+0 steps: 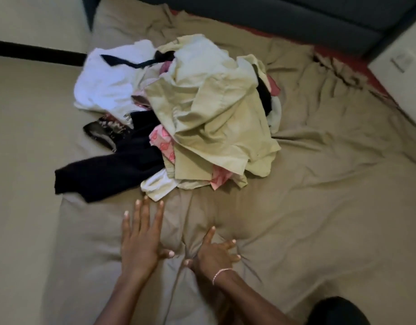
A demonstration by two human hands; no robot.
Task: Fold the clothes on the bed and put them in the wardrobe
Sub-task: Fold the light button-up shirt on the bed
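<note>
A heap of unfolded clothes (197, 113) lies in the middle of the bed (319, 207), which has a tan cover. On top is a pale green garment (214, 109). A white garment (108, 85) lies at the heap's left, a black garment (108, 174) at its near left, and pink patterned cloth (164, 141) shows underneath. My left hand (141, 238) lies flat on the bed cover with straight fingers, just short of the heap. My right hand (216, 252), with a bracelet at the wrist, presses spread fingers on the wrinkled cover beside it. Neither hand holds anything.
A dark headboard (296, 17) runs along the far side. A white piece of furniture (404, 66) stands at the right edge. The floor (21, 160) lies to the left of the bed, with a dark strip along the wall. No wardrobe is in view.
</note>
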